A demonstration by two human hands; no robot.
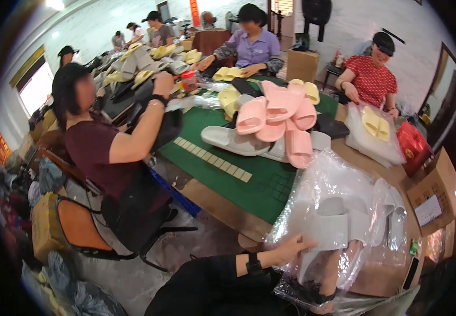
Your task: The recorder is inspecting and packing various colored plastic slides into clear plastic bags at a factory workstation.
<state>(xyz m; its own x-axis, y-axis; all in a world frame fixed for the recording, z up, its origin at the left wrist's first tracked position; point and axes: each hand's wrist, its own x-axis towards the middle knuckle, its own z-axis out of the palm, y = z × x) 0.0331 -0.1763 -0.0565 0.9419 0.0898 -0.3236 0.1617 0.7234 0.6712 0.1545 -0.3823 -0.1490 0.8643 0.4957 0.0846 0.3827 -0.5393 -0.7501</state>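
The left hand was positioned with fingers extended at the left edge of a white slipper; whether it pinched anything could not be determined. The right hand showed through a clear plastic bag, just below the same slipper; its grip could not be determined. Bagged slippers lay right of both hands. Pink slippers were stacked ahead, beyond the bag. A cardboard box stood farther right of the hands.
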